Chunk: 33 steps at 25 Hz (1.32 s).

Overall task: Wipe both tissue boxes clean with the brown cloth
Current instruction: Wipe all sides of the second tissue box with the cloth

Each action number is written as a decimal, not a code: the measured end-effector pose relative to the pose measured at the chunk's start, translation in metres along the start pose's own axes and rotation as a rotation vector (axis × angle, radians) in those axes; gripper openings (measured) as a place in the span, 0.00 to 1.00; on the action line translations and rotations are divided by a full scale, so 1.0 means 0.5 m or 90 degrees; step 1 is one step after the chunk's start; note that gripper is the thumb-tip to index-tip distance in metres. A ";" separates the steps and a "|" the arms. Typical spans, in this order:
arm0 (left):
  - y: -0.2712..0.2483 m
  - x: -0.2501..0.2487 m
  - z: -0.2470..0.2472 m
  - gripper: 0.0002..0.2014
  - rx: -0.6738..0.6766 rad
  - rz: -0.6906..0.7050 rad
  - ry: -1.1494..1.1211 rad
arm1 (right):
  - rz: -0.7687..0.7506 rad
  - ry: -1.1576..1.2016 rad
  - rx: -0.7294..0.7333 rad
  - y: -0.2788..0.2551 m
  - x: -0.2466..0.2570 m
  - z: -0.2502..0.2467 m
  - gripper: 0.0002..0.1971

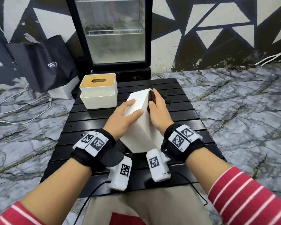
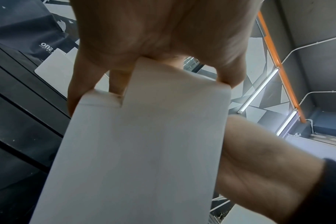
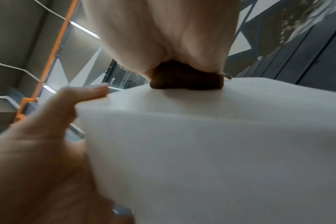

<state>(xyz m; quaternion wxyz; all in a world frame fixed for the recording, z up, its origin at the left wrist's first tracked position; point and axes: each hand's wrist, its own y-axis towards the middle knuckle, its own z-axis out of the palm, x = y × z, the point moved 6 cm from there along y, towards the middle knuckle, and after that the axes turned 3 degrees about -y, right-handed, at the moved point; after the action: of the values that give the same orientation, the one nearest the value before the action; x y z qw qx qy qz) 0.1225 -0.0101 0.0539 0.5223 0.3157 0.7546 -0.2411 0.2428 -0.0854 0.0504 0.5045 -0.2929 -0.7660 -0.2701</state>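
A plain white tissue box (image 1: 143, 127) stands tilted on one end on the black slatted table (image 1: 182, 114). My left hand (image 1: 125, 117) grips its left face, thumb across the near edge; in the left wrist view the fingers (image 2: 81, 84) wrap the box's (image 2: 144, 151) far end. My right hand (image 1: 157, 112) holds the bunched brown cloth (image 1: 151, 97) against the box's right face near the top. The right wrist view shows the cloth (image 3: 186, 80) squeezed between palm and box (image 3: 220, 151). A second white tissue box with a wooden lid (image 1: 98, 90) sits at the table's back left.
A glass-door fridge (image 1: 113, 38) stands just behind the table. A black shopping bag (image 1: 44, 62) and a white box (image 1: 62, 91) sit on the marble floor at the left, with white cables (image 1: 23, 104) trailing nearby. Wrist sensor cables hang over my lap.
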 end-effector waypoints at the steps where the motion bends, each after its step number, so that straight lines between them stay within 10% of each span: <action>1: 0.001 0.001 -0.003 0.34 -0.005 -0.006 -0.014 | 0.014 -0.008 -0.002 0.008 -0.010 -0.003 0.25; 25: -0.007 -0.031 -0.003 0.29 0.019 0.107 0.171 | -0.045 0.233 -0.119 -0.070 0.013 -0.075 0.19; 33: -0.031 -0.023 0.045 0.45 0.056 0.184 0.273 | -0.211 -0.040 -0.052 -0.078 0.057 -0.093 0.19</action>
<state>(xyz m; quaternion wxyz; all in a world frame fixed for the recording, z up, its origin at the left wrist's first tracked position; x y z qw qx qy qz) 0.1285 -0.0388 0.0578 0.3649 0.4863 0.7842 -0.1243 0.2344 -0.1399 0.0886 0.4163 -0.1911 -0.8076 -0.3714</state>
